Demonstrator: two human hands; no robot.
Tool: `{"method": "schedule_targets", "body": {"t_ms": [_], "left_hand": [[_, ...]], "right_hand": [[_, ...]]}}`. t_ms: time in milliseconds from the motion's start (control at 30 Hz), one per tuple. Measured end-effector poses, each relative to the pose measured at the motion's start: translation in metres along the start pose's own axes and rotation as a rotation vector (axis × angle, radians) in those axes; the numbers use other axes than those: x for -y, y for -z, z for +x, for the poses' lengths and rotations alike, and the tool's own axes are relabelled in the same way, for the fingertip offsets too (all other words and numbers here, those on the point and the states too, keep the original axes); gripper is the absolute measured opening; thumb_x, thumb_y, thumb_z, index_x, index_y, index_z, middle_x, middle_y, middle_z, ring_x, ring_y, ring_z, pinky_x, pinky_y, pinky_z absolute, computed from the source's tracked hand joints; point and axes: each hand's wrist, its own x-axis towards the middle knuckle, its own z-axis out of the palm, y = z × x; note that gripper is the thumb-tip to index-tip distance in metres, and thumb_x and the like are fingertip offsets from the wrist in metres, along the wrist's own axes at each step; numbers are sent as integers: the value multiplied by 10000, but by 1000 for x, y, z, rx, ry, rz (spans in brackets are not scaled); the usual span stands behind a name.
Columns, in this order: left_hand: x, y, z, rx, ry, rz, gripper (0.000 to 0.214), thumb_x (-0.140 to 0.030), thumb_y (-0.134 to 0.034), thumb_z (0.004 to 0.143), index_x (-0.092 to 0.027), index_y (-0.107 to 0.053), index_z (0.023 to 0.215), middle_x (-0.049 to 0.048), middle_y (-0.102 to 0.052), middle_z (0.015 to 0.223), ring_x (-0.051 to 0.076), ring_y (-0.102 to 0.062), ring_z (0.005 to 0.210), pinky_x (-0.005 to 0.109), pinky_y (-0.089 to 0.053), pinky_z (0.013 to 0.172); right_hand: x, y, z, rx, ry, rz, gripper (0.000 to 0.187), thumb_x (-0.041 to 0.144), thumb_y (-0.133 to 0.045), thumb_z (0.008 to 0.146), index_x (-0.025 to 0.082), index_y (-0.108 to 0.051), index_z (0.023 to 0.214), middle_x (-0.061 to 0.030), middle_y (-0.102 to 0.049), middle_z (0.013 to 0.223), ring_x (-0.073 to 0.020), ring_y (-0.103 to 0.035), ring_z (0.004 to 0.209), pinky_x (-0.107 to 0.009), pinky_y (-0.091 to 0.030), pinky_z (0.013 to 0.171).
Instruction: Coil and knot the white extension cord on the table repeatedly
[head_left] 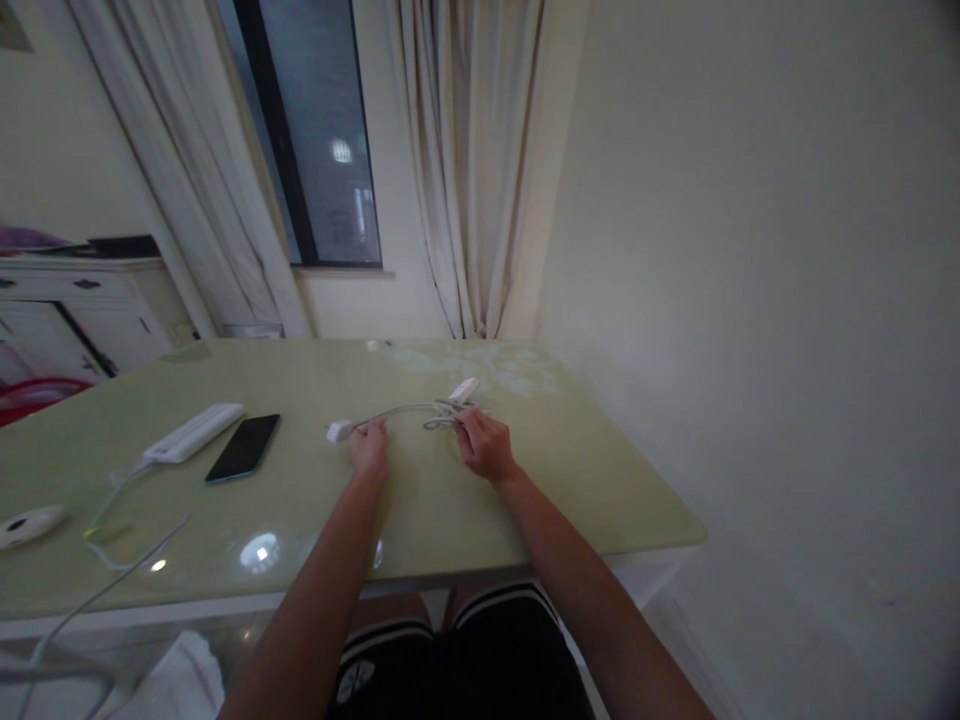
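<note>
A thin grey-white power cable (409, 407) runs between my two hands above the table. My left hand (369, 448) is closed on the cable just beside its white plug (340, 431), which points left. Pinched in my right hand (487, 445) is the gathered part of the cable, looped into a small loose bundle (441, 412). A white elongated end piece (465, 389) sticks out behind the bundle, up and to the right; its exact kind cannot be made out. My fingertips are partly hidden.
Left on the glossy green table (600, 480) lie a black phone (244, 448) and a white power strip (193, 433) with its cable. A white device (31, 526) sits at the far left. A wall (750, 300) borders the right side; curtains (472, 180) hang behind.
</note>
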Motion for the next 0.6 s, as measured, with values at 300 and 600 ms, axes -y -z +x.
{"method": "schedule_targets", "body": {"t_ms": [300, 600], "left_hand": [[-35, -10, -33, 409, 95, -118, 636, -689, -553, 832, -138, -684, 1123, 125, -755, 973, 271, -723, 934, 413, -575, 859], [-40, -14, -48, 546, -175, 29, 486, -515, -565, 903, -159, -583, 1234, 131, -751, 1046, 261, -724, 944, 399, -560, 845]], "right_hand": [[23, -27, -9, 294, 322, -119, 245, 336, -496, 1019, 196, -697, 1016, -89, -739, 973, -173, -657, 762, -251, -445, 624], [-17, -15, 1, -207, -447, 175, 341, 419, -422, 1031, 191, -663, 951, -43, -697, 838, -156, -585, 652, -261, -454, 678]]}}
